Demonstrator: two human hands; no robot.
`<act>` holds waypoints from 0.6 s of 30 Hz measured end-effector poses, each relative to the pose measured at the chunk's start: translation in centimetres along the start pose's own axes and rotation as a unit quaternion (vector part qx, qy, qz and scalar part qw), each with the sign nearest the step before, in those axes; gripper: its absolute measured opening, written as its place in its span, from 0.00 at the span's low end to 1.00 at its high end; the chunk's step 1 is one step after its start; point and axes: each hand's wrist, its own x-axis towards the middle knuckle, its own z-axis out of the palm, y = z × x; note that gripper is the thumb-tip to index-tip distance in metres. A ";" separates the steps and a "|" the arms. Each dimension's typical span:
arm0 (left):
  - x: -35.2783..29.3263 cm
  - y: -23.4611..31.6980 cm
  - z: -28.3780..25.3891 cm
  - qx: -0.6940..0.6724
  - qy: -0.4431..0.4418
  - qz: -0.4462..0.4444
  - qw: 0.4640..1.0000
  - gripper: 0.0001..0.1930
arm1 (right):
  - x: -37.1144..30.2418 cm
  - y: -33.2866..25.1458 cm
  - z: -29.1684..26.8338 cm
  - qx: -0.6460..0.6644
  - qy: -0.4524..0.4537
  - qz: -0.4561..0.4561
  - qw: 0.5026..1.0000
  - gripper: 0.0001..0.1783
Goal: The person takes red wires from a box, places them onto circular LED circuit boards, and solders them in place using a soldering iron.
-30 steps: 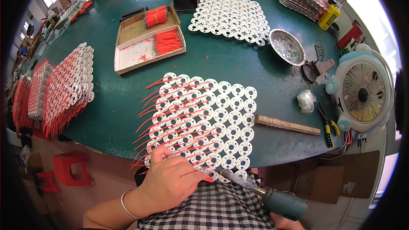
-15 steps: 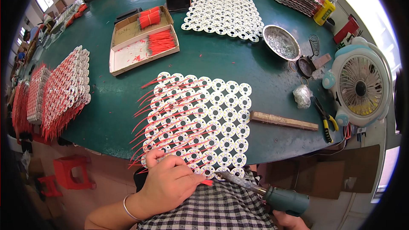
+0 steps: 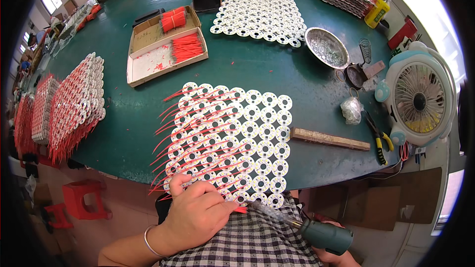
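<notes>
A panel of joined white round LED boards lies at the near table edge, its bottom row reaching past the edge above a checked cloth. Thin red wires run across its left part and stick out past the left side. My left hand rests over the lower left boards, thumb and index finger pinched on red wires, whose ends show below the fingertips. My right hand, partly hidden, grips the green handle of a soldering iron. The iron's blurred tip meets the bottom row, just right of my left fingertips.
A cardboard box with cut red wires stands beyond the panel. Wired panels are stacked at left. Farther back lie a bare panel and a metal bowl. At right are a wooden bar, pliers and a fan.
The soldering iron has shifted slightly left, its tip now closer to my left fingertips. More of my right hand shows behind the handle. My left hand stays nearly still.
</notes>
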 end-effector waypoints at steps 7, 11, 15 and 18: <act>0.2 -0.4 0.0 0.013 -0.006 -0.004 1.000 0.09 | -0.6 1.6 -1.4 0.118 0.000 0.101 0.988 0.35; 0.6 0.4 -0.7 0.021 -0.010 0.002 1.000 0.10 | 1.4 0.2 -1.6 0.143 0.055 0.051 0.987 0.38; 0.3 -0.2 -3.1 0.021 0.004 -0.028 0.999 0.12 | 3.0 -0.1 -1.0 0.137 0.069 -0.013 0.988 0.37; 1.8 -0.9 -4.1 0.023 0.038 -0.033 0.998 0.12 | 2.1 2.9 0.0 0.230 0.076 0.125 0.962 0.35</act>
